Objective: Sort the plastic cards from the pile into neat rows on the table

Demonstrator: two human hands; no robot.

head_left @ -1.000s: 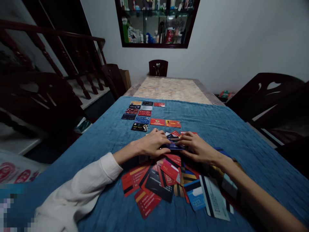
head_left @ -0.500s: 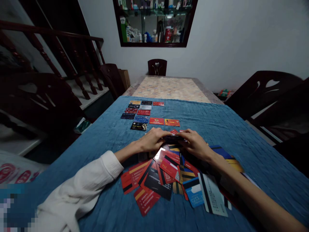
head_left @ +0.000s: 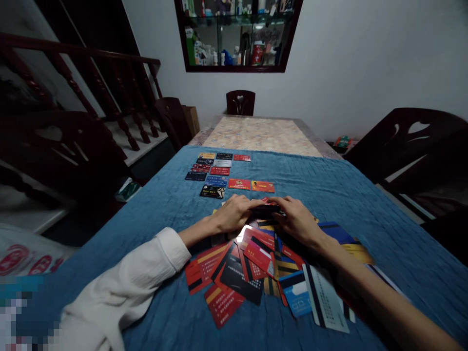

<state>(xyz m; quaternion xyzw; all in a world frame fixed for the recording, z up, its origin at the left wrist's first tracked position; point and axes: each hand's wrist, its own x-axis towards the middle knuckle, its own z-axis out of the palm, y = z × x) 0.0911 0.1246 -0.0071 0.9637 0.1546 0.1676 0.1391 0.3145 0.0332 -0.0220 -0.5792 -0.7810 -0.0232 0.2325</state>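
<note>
Between my two hands is a dark card (head_left: pixel 266 209), seen nearly edge-on, just above a loose heap of cards. My left hand (head_left: pixel 237 212) grips its left end with fingers bent, and my right hand (head_left: pixel 295 218) pinches the right end. Under and in front of them lie overlapping red cards (head_left: pixel 224 304), a black card (head_left: pixel 243 278), a blue card (head_left: pixel 297 295) and a pale striped card (head_left: pixel 323 300). My right forearm covers part of the heap. Beyond my hands, several cards lie face up in rows, among them an orange card (head_left: pixel 262 186) and a black-and-white card (head_left: pixel 212 191).
A blue cloth (head_left: pixel 153 209) covers the near part of the table, with the patterned tabletop (head_left: pixel 261 131) showing behind. Dark wooden chairs (head_left: pixel 405 141) stand around it. A plastic bag (head_left: pixel 32 253) is at the left, and a glass-shelved cabinet (head_left: pixel 236 68) is set in the wall.
The whole view has shifted slightly, so everything sits a little further right. My hands keep nearly the same grip on the dark card, and the laid-out cards have not moved.
</note>
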